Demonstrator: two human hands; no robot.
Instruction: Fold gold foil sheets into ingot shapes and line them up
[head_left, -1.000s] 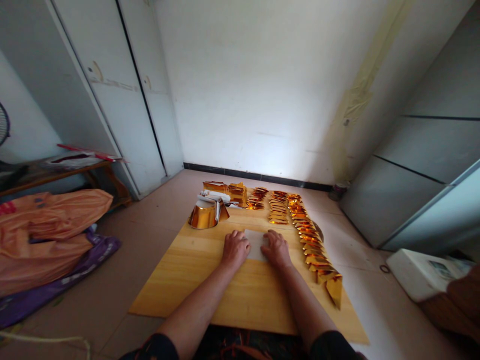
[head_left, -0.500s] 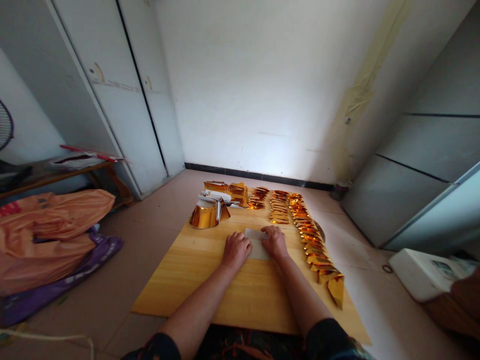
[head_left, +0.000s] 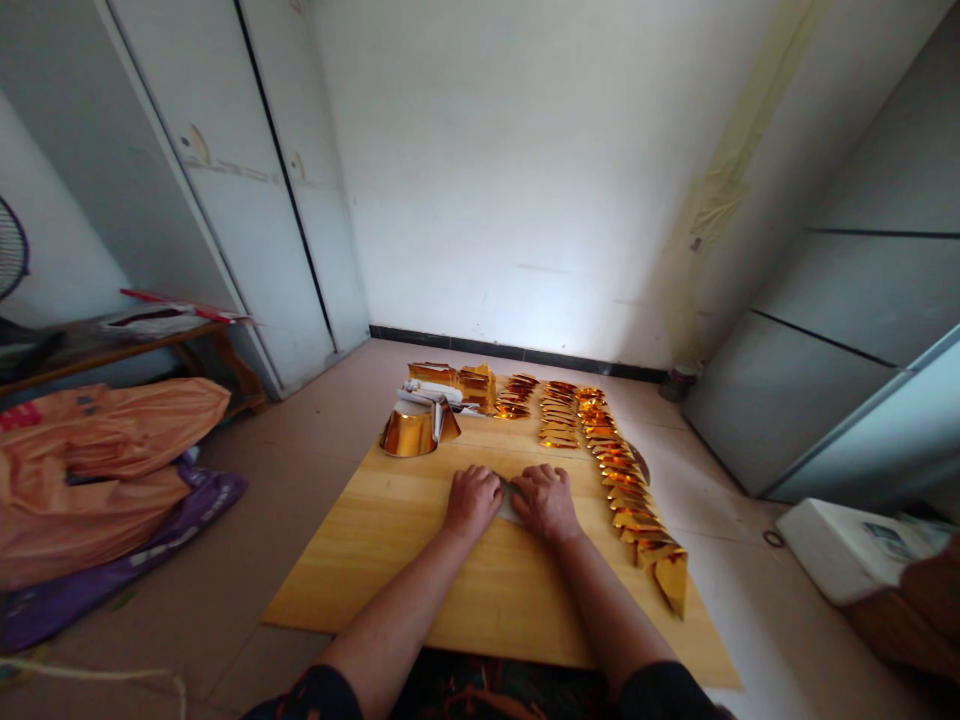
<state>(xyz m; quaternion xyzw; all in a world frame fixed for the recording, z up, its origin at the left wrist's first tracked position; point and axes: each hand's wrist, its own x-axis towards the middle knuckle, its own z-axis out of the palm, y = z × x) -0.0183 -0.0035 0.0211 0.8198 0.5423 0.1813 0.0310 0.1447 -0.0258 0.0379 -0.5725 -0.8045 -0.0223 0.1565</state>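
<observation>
A small pale sheet of paper lies on the wooden board between my hands, mostly covered by them. My left hand has its fingers curled on the paper's left side. On the other side my right hand, fingers bent and close together, grips the paper near its upper part. The sheet's far edge looks lifted and folded over, showing a darker strip. Beyond the right hand stand rows of folded gold foil pieces, and a longer row runs down the board's right side.
The wooden board rests low above the tiled floor. At its far left are a curved gold foil sheet, white papers and gold stacks. Orange and purple bags lie left; a white box stands right.
My right hand has moved slightly left and closer to my left hand. The paper's far part, flat before, is now folded over, and less of the sheet shows.
</observation>
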